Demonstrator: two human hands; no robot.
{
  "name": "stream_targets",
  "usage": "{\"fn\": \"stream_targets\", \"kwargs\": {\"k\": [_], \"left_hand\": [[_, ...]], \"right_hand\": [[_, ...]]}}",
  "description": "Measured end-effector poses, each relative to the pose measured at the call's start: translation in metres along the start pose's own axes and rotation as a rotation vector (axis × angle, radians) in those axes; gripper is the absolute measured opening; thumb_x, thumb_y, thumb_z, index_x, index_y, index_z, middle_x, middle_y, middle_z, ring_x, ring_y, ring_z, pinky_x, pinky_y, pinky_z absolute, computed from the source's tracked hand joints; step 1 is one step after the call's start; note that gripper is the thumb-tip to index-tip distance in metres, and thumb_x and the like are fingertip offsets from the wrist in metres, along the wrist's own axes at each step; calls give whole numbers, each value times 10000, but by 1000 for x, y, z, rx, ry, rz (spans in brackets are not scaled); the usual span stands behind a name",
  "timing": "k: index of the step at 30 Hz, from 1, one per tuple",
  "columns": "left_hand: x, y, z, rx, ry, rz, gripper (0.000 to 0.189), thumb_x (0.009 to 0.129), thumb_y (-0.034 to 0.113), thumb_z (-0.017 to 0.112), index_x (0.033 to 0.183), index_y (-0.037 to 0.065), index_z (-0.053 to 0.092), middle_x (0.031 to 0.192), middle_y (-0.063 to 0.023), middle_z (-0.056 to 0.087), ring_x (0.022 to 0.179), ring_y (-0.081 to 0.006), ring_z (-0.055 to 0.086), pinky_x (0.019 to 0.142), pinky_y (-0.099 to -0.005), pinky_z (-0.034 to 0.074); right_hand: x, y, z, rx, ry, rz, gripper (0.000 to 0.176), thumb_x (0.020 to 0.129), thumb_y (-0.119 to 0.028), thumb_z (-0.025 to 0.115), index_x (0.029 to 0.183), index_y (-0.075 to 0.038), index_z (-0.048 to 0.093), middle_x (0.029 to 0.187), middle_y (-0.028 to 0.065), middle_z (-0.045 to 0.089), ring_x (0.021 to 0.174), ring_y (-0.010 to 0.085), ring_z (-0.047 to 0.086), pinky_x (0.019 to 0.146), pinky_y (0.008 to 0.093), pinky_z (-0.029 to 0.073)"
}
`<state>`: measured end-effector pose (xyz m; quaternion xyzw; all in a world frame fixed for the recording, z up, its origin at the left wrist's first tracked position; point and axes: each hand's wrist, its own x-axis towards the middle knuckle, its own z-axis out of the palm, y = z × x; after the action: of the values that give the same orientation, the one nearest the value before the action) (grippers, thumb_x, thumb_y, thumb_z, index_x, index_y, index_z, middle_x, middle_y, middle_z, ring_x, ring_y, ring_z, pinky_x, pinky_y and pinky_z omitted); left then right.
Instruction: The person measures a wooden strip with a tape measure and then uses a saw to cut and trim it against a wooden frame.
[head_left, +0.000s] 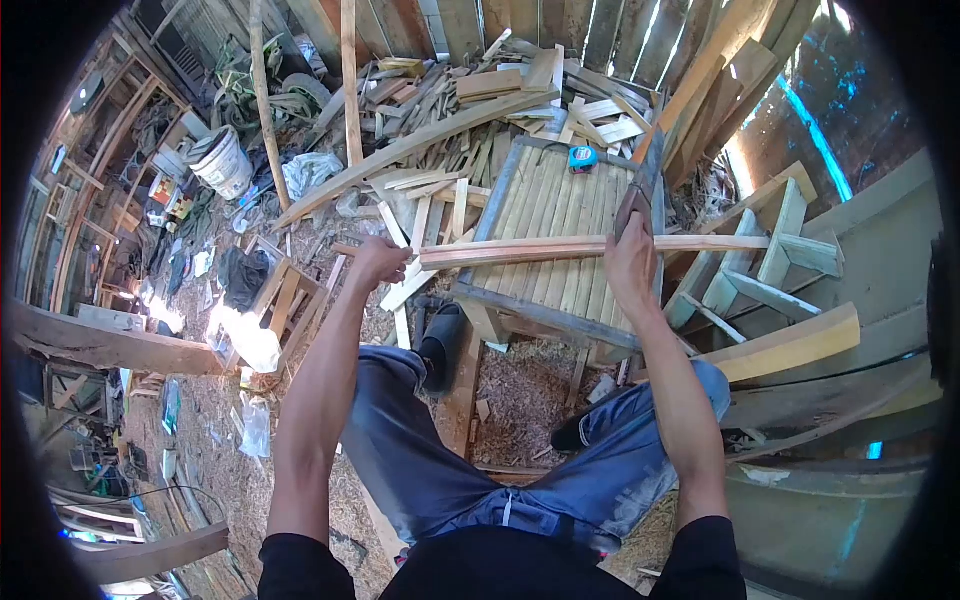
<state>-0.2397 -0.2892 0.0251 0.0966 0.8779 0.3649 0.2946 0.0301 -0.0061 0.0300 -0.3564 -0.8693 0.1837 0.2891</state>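
Through the head camera I see a plank-walled shed with a dirt floor strewn with sawdust and pale wood shavings (520, 385). My landmark is the pale slatted wooden panel in a grey frame (545, 215), lying flat just past the knees. The long thin pale wooden strip (690, 243) crosses the panel's middle from side to side and overhangs both edges. The left hand (378, 262) is fisted tightly round the strip's end just off the panel's left edge. The right hand (632, 265) curls over the strip at the panel's right edge; whether it also grips the dark shape above it, I cannot tell. A small teal tape measure (582, 157) sits at the panel's far end. Beyond the panel is a crowded heap of timber offcuts (480, 110), and to its right stands a grey-green wooden frame (770, 265). The only open ground is to the panel's near left.
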Motion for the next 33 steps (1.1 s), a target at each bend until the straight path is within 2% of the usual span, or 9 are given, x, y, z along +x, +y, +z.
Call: {"fn": "stream_targets", "kwargs": {"k": [4,7,10,15,24,26,28,30,33], "left_hand": [[14,6,4,88,-157,-151,507,909,350,647,1129,-101,574,947,-206,688,690,-266,705,560,-344,605],[11,22,11,-12,-326,-243,533,917,262,627,1119,-213,497,877,-266,682,628,-333,701,556,-402,625],[21,22,27,-69,-225,-177,509,906,246,650,1020,-234,524,867,-269,680,629,-325,704,525,-393,617],[27,27,24,66,-57,39,350,858,224,728,738,-92,637,596,-157,659,546,-219,697,420,-303,526],[74,9,30,227,28,33,385,785,300,792,741,-68,686,726,-163,705,582,-222,701,536,-351,557],[77,10,27,883,105,279,383,769,379,784,765,2,717,760,-136,714,685,-253,711,637,-373,569],[93,2,28,773,38,153,335,733,396,782,774,67,735,753,-116,706,767,-278,704,705,-385,559],[104,-15,27,411,34,268,318,687,368,789,774,67,735,759,-133,700,737,-271,698,688,-386,552],[114,-23,26,429,32,275,284,678,324,772,781,63,736,754,-132,699,687,-266,688,674,-394,548]], "right_hand": [[-7,7,7,36,-63,65,349,807,-54,665,1068,56,461,1022,318,597,967,488,582,820,511,470],[-12,19,23,12,7,-52,343,799,-40,665,1063,54,467,1012,303,606,952,481,592,814,513,472],[-15,22,17,17,30,-73,386,798,-66,674,1112,46,479,1023,310,605,971,483,588,822,507,478],[-13,27,19,-33,-37,26,381,807,-101,677,1127,16,507,968,306,620,931,480,605,789,506,491],[-15,20,15,-29,-55,33,261,814,-41,628,1028,36,500,986,308,618,888,485,600,759,530,479],[-12,28,23,11,0,-27,240,828,-59,626,1012,37,507,981,308,618,878,486,601,751,527,480],[-12,30,26,57,49,-89,222,841,-76,623,996,39,513,977,307,617,868,487,602,743,525,481],[-12,28,28,107,-29,19,206,868,-107,613,974,46,523,958,309,617,864,489,602,728,522,481],[-10,28,28,104,-23,24,259,885,-172,634,1012,36,546,857,310,628,845,485,613,705,508,479]]}}
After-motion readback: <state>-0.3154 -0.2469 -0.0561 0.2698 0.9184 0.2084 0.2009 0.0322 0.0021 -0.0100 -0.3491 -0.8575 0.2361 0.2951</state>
